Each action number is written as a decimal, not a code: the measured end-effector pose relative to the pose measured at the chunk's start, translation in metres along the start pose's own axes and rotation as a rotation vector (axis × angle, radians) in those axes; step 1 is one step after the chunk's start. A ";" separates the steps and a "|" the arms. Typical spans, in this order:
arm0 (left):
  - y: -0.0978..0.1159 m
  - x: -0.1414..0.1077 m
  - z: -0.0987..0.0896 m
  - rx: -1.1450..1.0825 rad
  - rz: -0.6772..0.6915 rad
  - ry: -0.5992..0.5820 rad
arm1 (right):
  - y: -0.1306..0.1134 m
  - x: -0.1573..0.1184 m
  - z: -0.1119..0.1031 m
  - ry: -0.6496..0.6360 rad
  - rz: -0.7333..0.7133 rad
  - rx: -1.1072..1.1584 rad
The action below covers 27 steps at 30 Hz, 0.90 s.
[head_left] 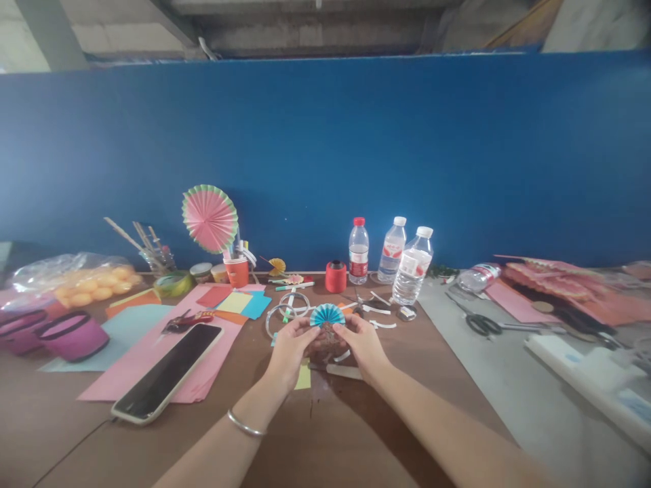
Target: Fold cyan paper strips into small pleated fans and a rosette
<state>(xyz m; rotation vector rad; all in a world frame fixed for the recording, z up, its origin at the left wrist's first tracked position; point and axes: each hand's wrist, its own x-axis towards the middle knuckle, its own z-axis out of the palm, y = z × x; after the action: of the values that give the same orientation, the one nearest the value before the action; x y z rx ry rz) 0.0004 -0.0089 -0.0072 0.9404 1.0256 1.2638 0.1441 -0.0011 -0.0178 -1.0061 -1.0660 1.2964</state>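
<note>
Between my two hands is a small blue pleated paper fan (327, 314), spread into a half circle above the table. The fingers of my left hand (295, 346) pinch its left lower edge. On the other side my right hand (362, 342) grips the right lower edge with thumb and fingers. Something brownish shows below the fan between the hands; I cannot make out what it is. Under my hands lie a craft knife with a pale handle (344, 371) and a yellow paper piece (303, 377). Just beyond are clear rings (277, 322) and white paper strips (382, 324).
A phone (167, 373) lies on pink paper (218, 366) at left, beside purple bands (74, 337). Behind stand a red cup (237, 272) with a large pink fan (210, 218), a red thread spool (336, 277) and water bottles (411, 268). Scissors (481, 324) and a power strip (584, 379) lie right.
</note>
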 end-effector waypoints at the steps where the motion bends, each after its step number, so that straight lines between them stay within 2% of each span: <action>1: 0.000 0.000 0.000 0.006 -0.003 -0.004 | 0.001 0.000 0.000 -0.004 0.001 -0.002; 10: 0.001 -0.002 0.002 0.075 -0.015 -0.035 | 0.006 0.001 -0.001 -0.024 -0.003 -0.035; 18: 0.000 -0.004 0.003 0.109 0.065 -0.070 | 0.005 -0.002 0.001 -0.073 0.043 0.080; 22: 0.003 -0.006 0.005 0.053 0.044 -0.048 | 0.007 -0.001 0.001 -0.060 0.055 0.106; 27: 0.007 -0.009 0.006 -0.146 -0.045 -0.069 | 0.007 0.000 0.000 -0.087 0.094 0.186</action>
<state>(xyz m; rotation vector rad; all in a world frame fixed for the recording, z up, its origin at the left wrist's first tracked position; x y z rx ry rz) 0.0044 -0.0176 0.0016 0.8381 0.8834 1.2426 0.1426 -0.0008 -0.0244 -0.8749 -0.9527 1.4979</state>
